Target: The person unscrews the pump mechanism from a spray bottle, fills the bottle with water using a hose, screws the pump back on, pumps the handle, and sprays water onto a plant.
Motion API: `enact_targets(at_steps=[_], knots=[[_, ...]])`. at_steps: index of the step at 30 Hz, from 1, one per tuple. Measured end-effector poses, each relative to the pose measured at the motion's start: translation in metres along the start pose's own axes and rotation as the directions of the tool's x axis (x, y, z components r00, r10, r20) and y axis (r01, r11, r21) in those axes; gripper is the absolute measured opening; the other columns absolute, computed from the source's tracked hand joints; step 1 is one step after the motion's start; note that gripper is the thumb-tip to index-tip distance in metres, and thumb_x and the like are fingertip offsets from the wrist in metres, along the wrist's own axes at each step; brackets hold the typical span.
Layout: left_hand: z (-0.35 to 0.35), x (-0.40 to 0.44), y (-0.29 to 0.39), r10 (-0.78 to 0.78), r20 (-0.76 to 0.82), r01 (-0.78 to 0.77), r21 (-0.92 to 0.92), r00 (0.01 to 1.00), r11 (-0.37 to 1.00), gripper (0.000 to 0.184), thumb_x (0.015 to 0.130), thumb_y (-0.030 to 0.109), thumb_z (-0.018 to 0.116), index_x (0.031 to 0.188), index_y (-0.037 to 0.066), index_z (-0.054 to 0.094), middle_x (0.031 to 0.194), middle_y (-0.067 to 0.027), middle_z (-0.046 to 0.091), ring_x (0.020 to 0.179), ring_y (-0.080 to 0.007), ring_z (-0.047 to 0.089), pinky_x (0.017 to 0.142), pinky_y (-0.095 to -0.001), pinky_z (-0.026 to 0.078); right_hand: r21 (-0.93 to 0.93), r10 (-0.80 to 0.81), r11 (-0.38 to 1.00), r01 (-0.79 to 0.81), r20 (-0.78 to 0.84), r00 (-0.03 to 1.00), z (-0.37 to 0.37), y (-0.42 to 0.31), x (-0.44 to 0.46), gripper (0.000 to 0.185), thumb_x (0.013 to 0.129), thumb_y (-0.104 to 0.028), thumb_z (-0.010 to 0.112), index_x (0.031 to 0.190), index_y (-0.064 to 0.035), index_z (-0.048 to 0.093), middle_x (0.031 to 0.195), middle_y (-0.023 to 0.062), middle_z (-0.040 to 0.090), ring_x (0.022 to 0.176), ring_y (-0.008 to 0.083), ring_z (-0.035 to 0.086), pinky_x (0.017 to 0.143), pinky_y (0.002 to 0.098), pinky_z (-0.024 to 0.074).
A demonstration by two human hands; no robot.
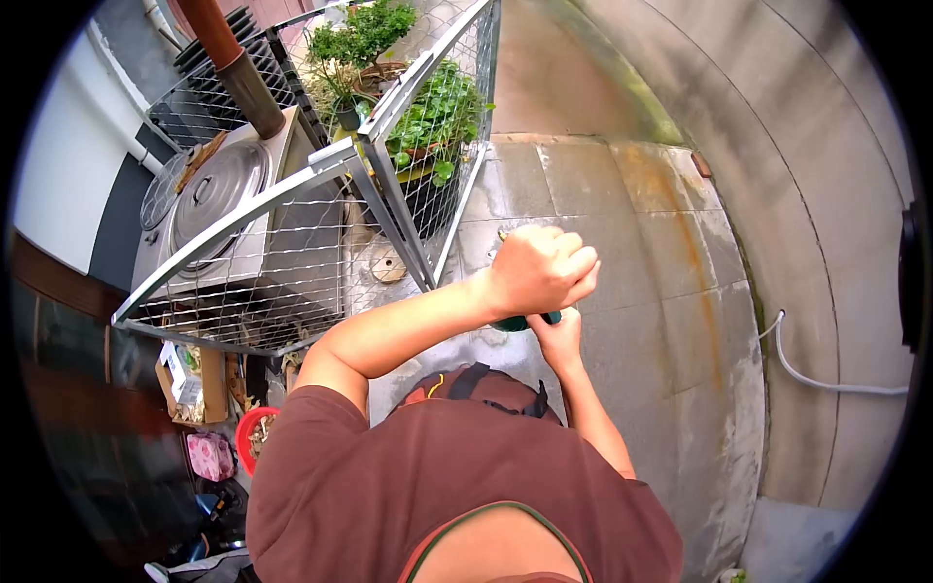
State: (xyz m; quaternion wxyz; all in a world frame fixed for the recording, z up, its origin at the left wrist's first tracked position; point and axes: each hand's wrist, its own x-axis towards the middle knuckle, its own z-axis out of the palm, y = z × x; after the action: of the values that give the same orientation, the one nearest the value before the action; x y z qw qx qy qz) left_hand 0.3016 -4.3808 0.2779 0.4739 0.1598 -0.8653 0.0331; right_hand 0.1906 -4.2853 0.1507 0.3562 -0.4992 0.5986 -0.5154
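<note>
My left hand is closed in a fist in front of my chest, with its fingers curled to the right. A small yellowish tip shows at its far edge; what the fist holds is hidden. Just below and nearer to me, my right hand is closed around a dark green object. Most of that object lies hidden beneath my left wrist, so its kind cannot be made out.
A wire-mesh fence on the left surrounds a metal stove with a rusty pipe. Potted green plants stand behind the mesh. A red basin and a cardboard box sit lower left. A wall with a grey hose bounds the right.
</note>
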Motion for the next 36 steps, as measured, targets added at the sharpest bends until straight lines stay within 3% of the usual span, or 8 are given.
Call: enact_targets(at_steps=[3,8,13,16,22,26,30,36], knots=[[-0.009,0.035,-0.033,-0.007,-0.032,0.01,0.072,0.999,0.997,0.025,0.075,0.017,0.069,0.061,0.012,0.049,0.055,-0.0022,0.044,0.046,-0.02,0.052,0.044,-0.0344,0.042,0.044,0.029,0.999,-0.028,-0.001,1.0,0.009,0.005,0.037,0.017,0.081,-0.012,0.072,0.086,0.0028,0.067,0.066,0.0024,0.063,0.066,0.0051,0.052,0.06,0.0285,0.046],[0.038,0.005,-0.075,-0.132,-0.07,0.134,0.033,0.989,0.99,0.025,0.075,0.017,0.069,0.061,0.012,0.05,0.056,-0.0034,0.045,0.047,-0.0221,0.051,0.044,-0.0354,0.041,0.028,-0.002,1.0,0.001,0.034,0.999,0.004,-0.003,0.087,0.015,0.079,-0.011,0.073,0.086,0.0018,0.068,0.065,0.0027,0.062,0.065,0.0044,0.052,0.06,0.0279,0.0465],[0.081,-0.003,-0.121,-0.195,-0.033,0.198,0.11,0.98,0.974,0.023,0.075,0.017,0.069,0.061,0.012,0.051,0.057,-0.0043,0.046,0.048,-0.0225,0.052,0.045,-0.0353,0.042,0.132,0.081,0.986,-0.104,0.165,0.983,0.001,0.004,0.147,0.012,0.079,-0.009,0.07,0.082,0.0015,0.067,0.065,-0.0048,0.061,0.063,0.0024,0.05,0.056,0.0251,0.0427],[0.106,0.0,-0.146,-0.234,-0.015,0.234,0.159,0.972,0.959,0.021,0.075,0.017,0.068,0.062,0.011,0.052,0.057,-0.0043,0.046,0.048,-0.0229,0.052,0.045,-0.0357,0.043,0.138,0.095,0.981,-0.135,0.26,0.961,-0.006,0.007,0.19,0.013,0.079,-0.01,0.069,0.082,0.0019,0.067,0.065,-0.0031,0.061,0.063,0.0028,0.05,0.056,0.0256,0.0428],[0.142,0.064,-0.193,-0.29,0.01,0.28,0.233,0.957,0.931,0.023,0.078,0.015,0.067,0.062,0.01,0.053,0.057,-0.0042,0.048,0.049,-0.0225,0.054,0.047,-0.0355,0.044,0.041,-0.034,0.999,0.021,0.355,0.934,-0.045,0.034,0.293,0.013,0.077,-0.011,0.069,0.084,-0.0003,0.067,0.062,-0.0004,0.059,0.061,0.0036,0.05,0.055,0.0267,0.043],[0.154,0.141,-0.212,-0.236,-0.078,0.248,0.314,0.969,0.916,0.024,0.077,0.014,0.069,0.061,0.011,0.051,0.057,-0.0037,0.048,0.048,-0.0219,0.052,0.046,-0.0348,0.042,0.048,-0.042,0.998,0.028,0.324,0.945,-0.065,0.077,0.347,0.013,0.078,-0.013,0.071,0.082,-0.0008,0.066,0.06,0.0013,0.059,0.06,0.0046,0.049,0.055,0.029,0.0428],[0.211,0.126,-0.235,-0.294,-0.084,0.306,0.285,0.952,0.908,0.023,0.076,0.015,0.068,0.061,0.011,0.051,0.056,-0.0038,0.044,0.047,-0.0226,0.049,0.045,-0.0352,0.04,-0.054,-0.049,0.996,0.067,0.286,0.957,-0.091,0.076,0.381,0.018,0.077,-0.015,0.074,0.081,0.0,0.066,0.06,0.0043,0.059,0.06,0.0054,0.05,0.055,0.0299,0.0437],[0.253,0.128,-0.271,-0.311,-0.124,0.335,0.308,0.942,0.891,0.025,0.076,0.015,0.067,0.06,0.011,0.049,0.058,-0.0052,0.044,0.047,-0.0227,0.048,0.045,-0.0349,0.04,-0.01,-0.018,1.0,0.022,0.317,0.948,-0.103,0.075,0.423,0.02,0.077,-0.016,0.074,0.085,0.0012,0.068,0.062,0.0048,0.061,0.061,0.0055,0.052,0.057,0.0298,0.0454]])
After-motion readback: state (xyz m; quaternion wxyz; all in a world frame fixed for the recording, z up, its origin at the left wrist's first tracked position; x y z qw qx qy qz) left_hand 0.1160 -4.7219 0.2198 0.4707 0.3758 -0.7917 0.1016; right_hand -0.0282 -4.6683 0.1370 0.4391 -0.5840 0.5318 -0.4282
